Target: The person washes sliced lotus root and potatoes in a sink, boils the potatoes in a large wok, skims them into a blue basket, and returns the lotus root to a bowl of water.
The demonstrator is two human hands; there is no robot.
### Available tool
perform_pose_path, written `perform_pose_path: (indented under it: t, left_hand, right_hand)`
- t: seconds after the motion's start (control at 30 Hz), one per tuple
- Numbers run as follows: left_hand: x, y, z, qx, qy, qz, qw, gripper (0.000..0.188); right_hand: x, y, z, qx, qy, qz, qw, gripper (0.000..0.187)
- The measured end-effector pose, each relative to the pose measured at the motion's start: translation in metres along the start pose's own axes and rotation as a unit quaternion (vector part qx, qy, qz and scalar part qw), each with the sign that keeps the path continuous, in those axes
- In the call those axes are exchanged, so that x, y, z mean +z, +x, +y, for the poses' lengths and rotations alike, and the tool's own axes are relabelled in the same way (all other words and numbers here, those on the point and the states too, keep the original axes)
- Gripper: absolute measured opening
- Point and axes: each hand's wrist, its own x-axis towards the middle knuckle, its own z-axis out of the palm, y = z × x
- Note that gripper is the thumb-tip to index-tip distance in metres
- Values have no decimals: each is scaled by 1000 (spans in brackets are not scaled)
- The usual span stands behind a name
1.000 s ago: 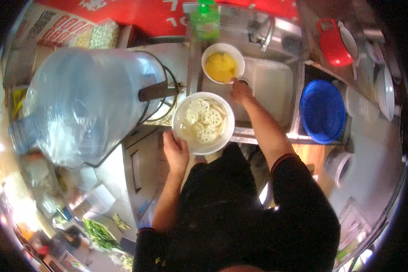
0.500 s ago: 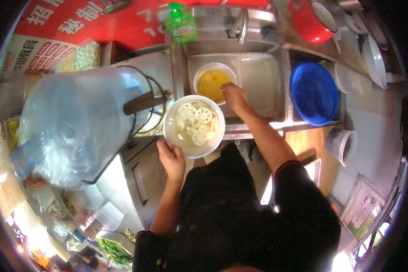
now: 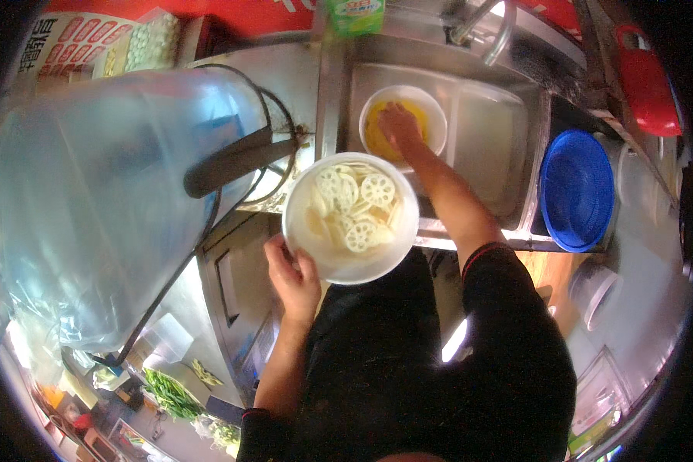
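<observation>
My left hand [image 3: 292,279] grips the rim of a white bowl [image 3: 348,271], fingers wrapped round its left side. Pale lotus root slices [image 3: 359,200] lie inside it. The bowl is held in front of the sink's near edge. Ahead of it, in the left part of the sink, stands a second white bowl [image 3: 436,127] with yellow contents [image 3: 377,138]. My right hand [image 3: 400,128] reaches down into those yellow contents. Its fingertips are hidden and blurred, so I cannot see whether they grasp anything.
A steel sink [image 3: 535,131] with a tap [image 3: 500,38] lies ahead. To its right is a blue basket [image 3: 577,191], and a red container [image 3: 648,92] stands beyond. A large clear-blue plastic water bottle [image 3: 108,200] in a dark wire frame fills the left. Green vegetables [image 3: 172,394] lie lower left.
My right hand has gone from the second bowl's near right edge into its yellow contents. The lotus root bowl stays in my left hand. The view has shifted, moving the sink rightward in the picture.
</observation>
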Motion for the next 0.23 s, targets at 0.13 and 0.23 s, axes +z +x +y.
perform_pose_path:
  t: [0.13, 0.23]
  left_hand:
    - [1, 1, -2, 0, -8, 2, 1000, 30]
    - [0, -2, -4, -22, -21, -3, 1000, 31]
  right_hand:
    - [6, 0, 6, -37, -1, 43, 998, 15]
    - [-21, 1, -6, 117, 107, -34, 987, 19]
